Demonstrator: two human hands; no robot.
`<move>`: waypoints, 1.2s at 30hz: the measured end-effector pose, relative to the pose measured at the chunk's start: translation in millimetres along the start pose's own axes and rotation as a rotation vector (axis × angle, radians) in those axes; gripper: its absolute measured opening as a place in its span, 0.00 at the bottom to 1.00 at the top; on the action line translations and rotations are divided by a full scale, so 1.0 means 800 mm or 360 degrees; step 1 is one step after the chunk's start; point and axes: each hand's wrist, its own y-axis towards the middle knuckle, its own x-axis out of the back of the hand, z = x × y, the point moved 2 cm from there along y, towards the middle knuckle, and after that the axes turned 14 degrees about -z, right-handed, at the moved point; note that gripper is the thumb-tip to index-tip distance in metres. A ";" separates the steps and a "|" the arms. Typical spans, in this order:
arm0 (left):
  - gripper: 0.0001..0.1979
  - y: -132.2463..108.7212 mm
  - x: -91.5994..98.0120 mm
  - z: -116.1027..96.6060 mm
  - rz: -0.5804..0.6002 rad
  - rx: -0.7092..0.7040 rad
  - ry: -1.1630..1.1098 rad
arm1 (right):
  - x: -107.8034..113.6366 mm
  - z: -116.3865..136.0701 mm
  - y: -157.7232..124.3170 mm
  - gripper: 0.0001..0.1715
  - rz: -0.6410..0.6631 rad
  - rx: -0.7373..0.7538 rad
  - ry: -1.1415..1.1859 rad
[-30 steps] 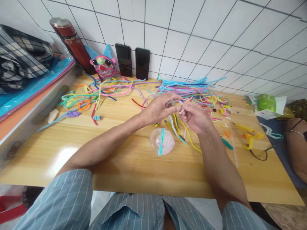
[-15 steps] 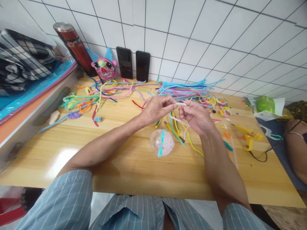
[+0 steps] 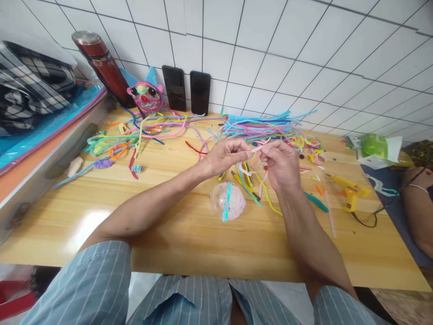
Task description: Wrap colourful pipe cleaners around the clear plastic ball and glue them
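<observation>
A pale pink pipe cleaner (image 3: 257,148) runs between my two hands above the table. My left hand (image 3: 227,156) pinches one end of it between thumb and fingertips. My right hand (image 3: 280,163) is closed on the other end, fingers curled. Below them on the wood lies a clear ball (image 3: 227,201), its right half covered in pale pink fuzzy material, with a turquoise band around the middle. Just under the hands are a yellow cutter knife (image 3: 244,184) and a loose yellow pipe cleaner (image 3: 269,198).
Behind the hands lies a heap of blue and pink pipe cleaners (image 3: 260,125). A yellow glue gun (image 3: 351,192) is at right, near another person's arm (image 3: 417,207). Two phones (image 3: 200,92), a decorated face ball (image 3: 147,97) and a red thermos (image 3: 103,67) stand by the wall.
My right hand has shifted slightly right and turned, and more of the pink pipe cleaner shows, straighter, between the hands. The ball stays in place.
</observation>
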 end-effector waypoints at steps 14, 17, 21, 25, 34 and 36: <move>0.22 -0.007 -0.012 0.000 0.0093 0.0296 -0.0236 | 0.004 0.007 -0.002 0.14 -0.0017 0.0117 -0.0066; 0.22 -0.008 -0.012 0.000 0.0118 0.0316 -0.0272 | 0.005 0.009 -0.002 0.14 0.0021 0.0103 -0.0091; 0.25 -0.009 -0.012 0.002 0.0080 0.0332 -0.0292 | 0.004 0.009 0.001 0.18 0.0148 -0.0064 -0.0003; 0.27 -0.009 -0.012 0.005 0.0089 0.0342 -0.0222 | -0.003 0.003 -0.002 0.29 0.0207 -0.0259 0.0131; 0.28 -0.003 -0.002 0.009 0.0243 0.0234 0.0081 | -0.007 0.005 -0.008 0.34 0.0234 -0.0102 -0.0065; 0.25 0.002 0.005 0.001 0.0319 0.0162 0.0157 | -0.005 0.007 -0.006 0.34 0.0236 -0.0057 -0.0118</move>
